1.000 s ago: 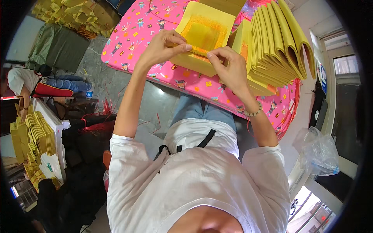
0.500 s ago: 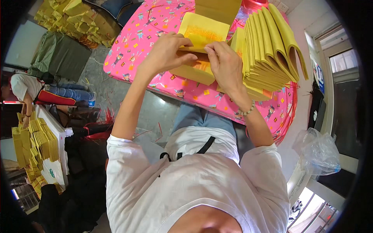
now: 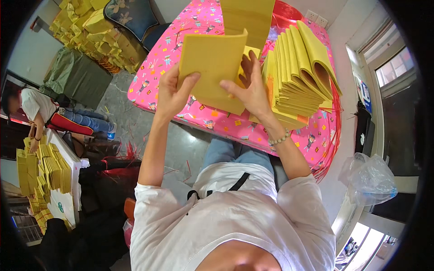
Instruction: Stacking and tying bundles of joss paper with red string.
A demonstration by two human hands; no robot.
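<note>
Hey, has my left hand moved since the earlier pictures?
Yes. Judged against the pink-covered table, your left hand has shifted leftward and closer to the table's near edge.

**White above, blue below**

A white T-shirt [image 3: 235, 212] has short sleeves [image 3: 294, 196] and a stitched round neckline [image 3: 233, 236]; a black strap [image 3: 239, 184] shows at the waist, above light blue trousers [image 3: 218, 151]. A beaded bracelet [image 3: 279, 137] rings the right wrist [image 3: 271, 124].
</note>
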